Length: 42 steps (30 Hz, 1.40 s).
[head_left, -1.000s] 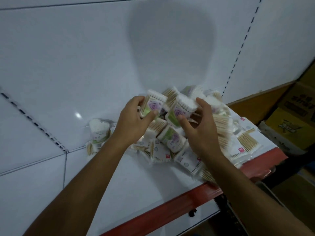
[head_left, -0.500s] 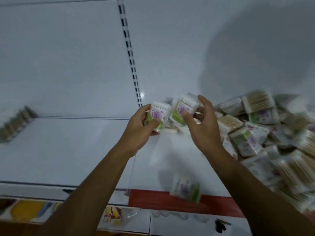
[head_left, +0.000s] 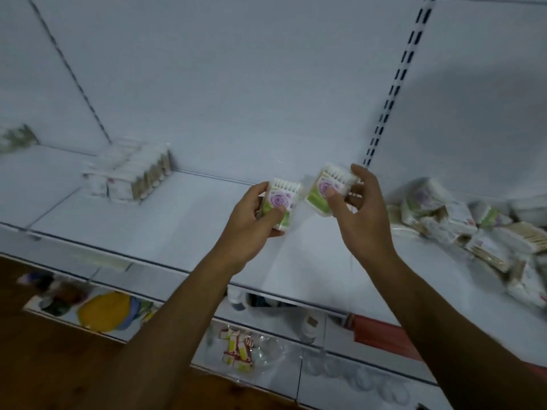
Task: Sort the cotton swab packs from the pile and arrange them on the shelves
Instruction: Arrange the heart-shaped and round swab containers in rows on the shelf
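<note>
- Left pack: a cotton swab pack with a purple rose and green label, held upright above the shelf. The left hand grips it, thumb across the label and fingers curled behind.
- Right pack: the same printed kind, tilted, its lower corner almost touching the left pack. The right hand pinches it, thumb on the label and fingers wrapped over the swab tips.
- Row of arranged packs: standing side by side against the back panel, well to the left of the left hand's fingers; it is motion-blurred, so its count cannot be read.
- Pile: unsorted packs heaped on the shelf, just right of the right hand's fingers and spreading toward the front edge.
- Lower shelf: below both hands, carrying small boxes and clear wrappers; a wooden floor lies beyond it.
- Risk, as judged: both grips sit on slick film, so a quick sideways carry could let a pack slip and fall onto the lower shelf.
- Risk, as judged: setting a pack down hard against the row could tip its end packs over, since they appear to stand unsupported.
</note>
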Motion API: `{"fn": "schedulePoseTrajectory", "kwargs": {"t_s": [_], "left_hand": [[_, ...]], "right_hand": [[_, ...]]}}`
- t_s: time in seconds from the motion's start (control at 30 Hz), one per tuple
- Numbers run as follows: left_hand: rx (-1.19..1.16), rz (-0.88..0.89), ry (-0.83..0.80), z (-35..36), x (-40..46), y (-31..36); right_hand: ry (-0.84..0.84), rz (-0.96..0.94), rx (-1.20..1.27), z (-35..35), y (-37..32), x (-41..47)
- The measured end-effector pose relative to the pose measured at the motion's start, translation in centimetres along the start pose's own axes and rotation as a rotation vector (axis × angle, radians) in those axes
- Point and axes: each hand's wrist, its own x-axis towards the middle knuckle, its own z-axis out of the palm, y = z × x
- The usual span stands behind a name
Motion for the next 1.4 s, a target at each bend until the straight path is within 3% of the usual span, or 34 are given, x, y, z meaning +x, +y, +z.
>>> {"fn": "schedulePoseTrajectory", "kwargs": {"t_s": [0.43, 0.83, 1.13, 1.4], "left_hand": [[-0.004, 0.077, 0.362, -23.1, -2.1, 1.0], [0.126, 0.062, 0.660, -44.1, 2.5, 2.7], [0.142, 0.083, 0.692, -56.9, 6.7, 2.4], [0.137, 0.087, 0.540, -70.2, 11.7, 1.6]], "right_hand": [[-0.349, -0.095, 0.097, 24.7, -7.1, 0.4], [-0.575, -0.089, 0.257, 48.6, -12.3, 4.8], [-0.624, -0.143, 0.209, 62.1, -14.3, 6.4], [-0.508, -0.086, 0.159, 74.5, -14.6, 6.4]]}}
